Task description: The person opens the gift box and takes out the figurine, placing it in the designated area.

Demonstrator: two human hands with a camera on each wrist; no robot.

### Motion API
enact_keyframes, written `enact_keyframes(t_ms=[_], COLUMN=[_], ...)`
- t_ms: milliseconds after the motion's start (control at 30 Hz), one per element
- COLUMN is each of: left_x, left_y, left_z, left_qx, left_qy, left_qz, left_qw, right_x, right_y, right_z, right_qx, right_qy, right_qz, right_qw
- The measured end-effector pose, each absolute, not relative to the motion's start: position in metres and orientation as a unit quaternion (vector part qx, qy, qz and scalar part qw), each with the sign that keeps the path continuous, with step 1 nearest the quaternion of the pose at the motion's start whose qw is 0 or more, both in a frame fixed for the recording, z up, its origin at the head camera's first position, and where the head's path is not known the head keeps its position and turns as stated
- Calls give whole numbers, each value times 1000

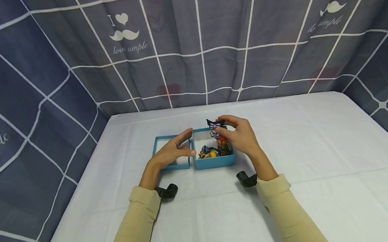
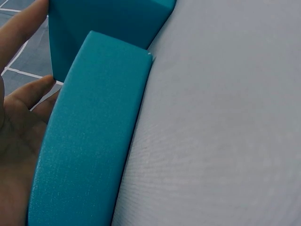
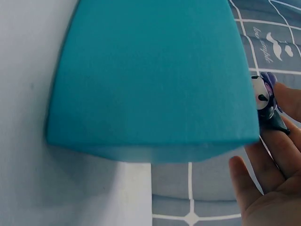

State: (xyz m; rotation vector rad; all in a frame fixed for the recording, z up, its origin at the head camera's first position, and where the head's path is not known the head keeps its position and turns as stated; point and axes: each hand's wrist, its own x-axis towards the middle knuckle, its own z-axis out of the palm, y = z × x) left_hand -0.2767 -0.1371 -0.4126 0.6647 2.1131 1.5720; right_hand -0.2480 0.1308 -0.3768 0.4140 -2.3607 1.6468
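My right hand [image 1: 239, 134] pinches a small figurine [image 1: 215, 128] with black pointed ears and purple parts, held over the right side of a blue box [image 1: 215, 163]. In the right wrist view the figurine [image 3: 266, 96] shows a white face between thumb and fingers. Several colourful figurines [image 1: 210, 152] lie inside the box, partly hidden by its front wall. With fingers extended, my left hand [image 1: 173, 151] touches the box's left edge. Beneath that hand lies the blue lid [image 1: 174, 167], its white inside facing up. In the left wrist view fingertips meet the box wall [image 2: 103, 28].
A white cloth covers the table [image 1: 202, 220]. Dark grey curtains [image 1: 176, 76] with white grid lines stand behind and at both sides. Black wrist cameras [image 1: 168, 191] sit on both wrists, near the table surface.
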Motion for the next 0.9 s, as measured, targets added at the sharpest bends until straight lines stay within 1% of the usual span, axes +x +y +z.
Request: enact_keyframes(t_ms=[433,633,900], left_x=[-277,-277,-278], left_y=[-138,-138,-137], left_z=[-415,-416,-416], left_qx=[241,243,247], left_qy=[760,759,758], left_qz=[567,568,568], left_qw=[207,207,203], right_x=[-245,-244,-244], right_y=[153,163,179], right_z=[-370,-368,-371], right_qx=[148,143,124], right_qy=[-793,-786,-789], right_qz=[581,593,594], right_qw=[109,100,102])
